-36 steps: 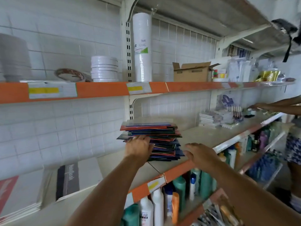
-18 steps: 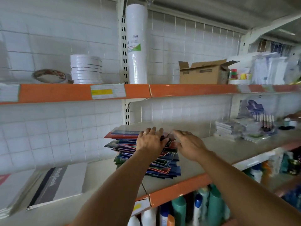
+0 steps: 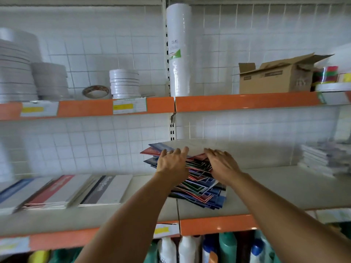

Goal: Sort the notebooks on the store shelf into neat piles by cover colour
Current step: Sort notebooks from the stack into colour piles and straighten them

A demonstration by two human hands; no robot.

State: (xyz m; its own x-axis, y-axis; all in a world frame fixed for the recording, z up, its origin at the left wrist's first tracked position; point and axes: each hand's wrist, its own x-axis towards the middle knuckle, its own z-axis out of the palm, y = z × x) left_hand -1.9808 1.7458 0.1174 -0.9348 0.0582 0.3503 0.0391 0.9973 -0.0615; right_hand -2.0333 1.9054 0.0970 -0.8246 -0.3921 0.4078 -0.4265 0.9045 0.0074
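On the notebook stack (image 3: 199, 179), left hand (image 3: 171, 164) and right hand (image 3: 223, 167) reached farther back, grips flat, holding nothing.

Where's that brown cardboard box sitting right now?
The cardboard box sits on the upper shelf, right of centre in the head view, flaps open, between the tall white roll and colourful packs.

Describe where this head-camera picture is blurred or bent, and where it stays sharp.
Head view: sharpest mid-frame, on both hands and the notebook pile; motion blur smears the white stacks at right and the plates at left; wide-angle distortion bows the orange shelf edge.
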